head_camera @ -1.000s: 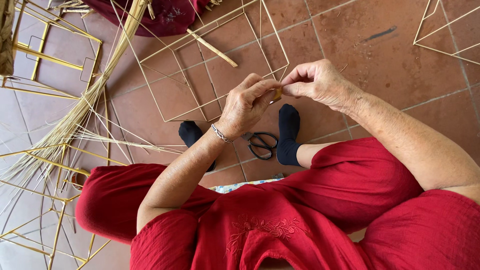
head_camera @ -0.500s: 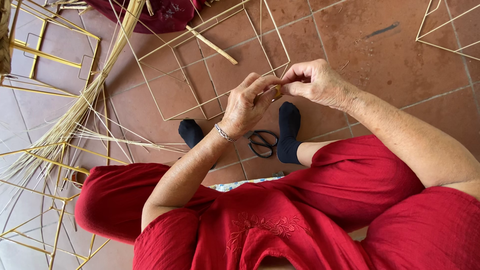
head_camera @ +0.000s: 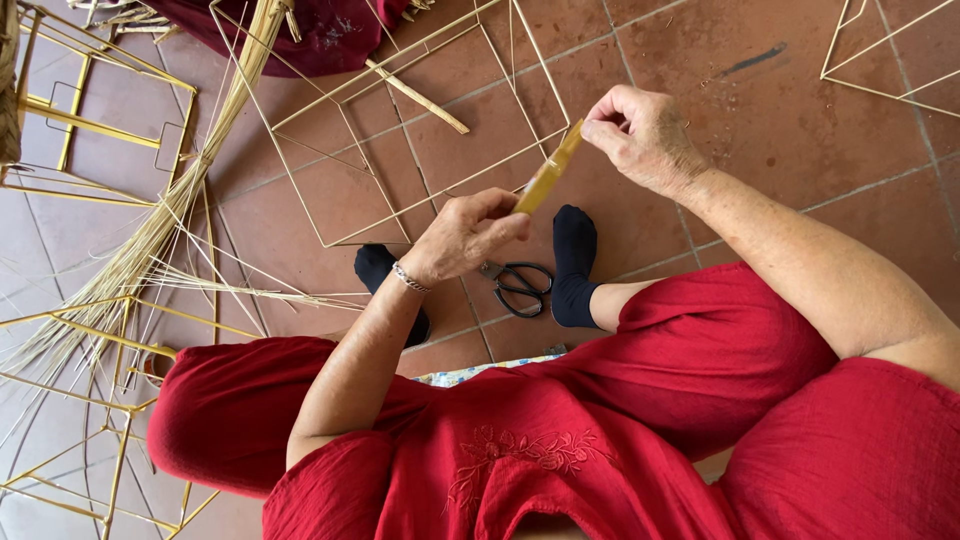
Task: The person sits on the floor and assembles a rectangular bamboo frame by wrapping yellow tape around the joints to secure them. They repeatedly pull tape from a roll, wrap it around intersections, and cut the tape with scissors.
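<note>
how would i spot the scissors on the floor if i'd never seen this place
Start at the person's two black socks on the reddish floor tiles. The scissors lie flat between those feet, below the left hand and the yellow strip it holds with the right hand. They are the only dark metal thing there, with black loop handles, among pale straw and wire frames.

Around the black scissors (head_camera: pixel 520 287), one pair, lie two black-socked feet (head_camera: pixel 574 265), one on each side; above them two hands (head_camera: pixel 645 135) share one yellow strip (head_camera: pixel 547 175). Left of the scissors spreads one bundle of straw (head_camera: pixel 140 250); beyond them rests one loose stick (head_camera: pixel 418 97).
</note>
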